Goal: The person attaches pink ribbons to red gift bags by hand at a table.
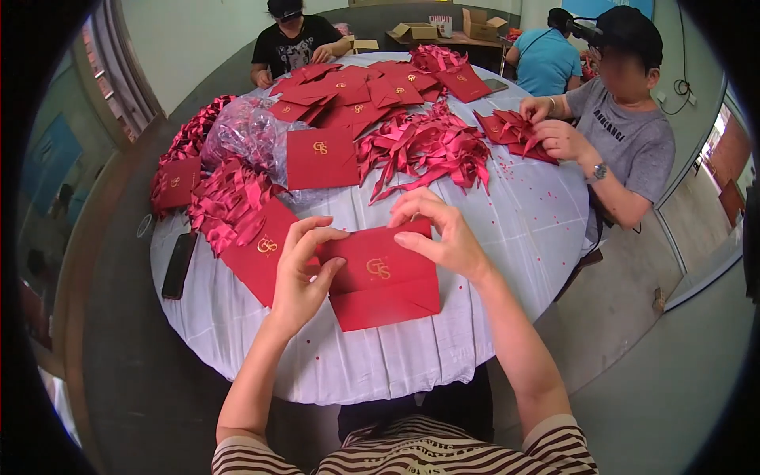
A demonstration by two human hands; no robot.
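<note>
A flat red paper gift bag (384,307) with a gold emblem lies on the table in front of me, its folded bottom toward me. My left hand (302,273) is at its upper left edge, thumb on the front and fingers curled around the side. At the top right corner, my right hand (439,236) pinches the edge, its thumb on the front face. Left of it, partly under my left hand, lie more flat red bags (257,241). Dark pink ribbon (229,207) is heaped just beyond them.
The round table has a white cloth (507,229). Farther back are a ribbon pile (427,146), stacked red bags (348,87) and a clear plastic bag (249,134). A black phone (179,266) lies at the left edge. Co-workers sit at right (625,134) and far side (293,47).
</note>
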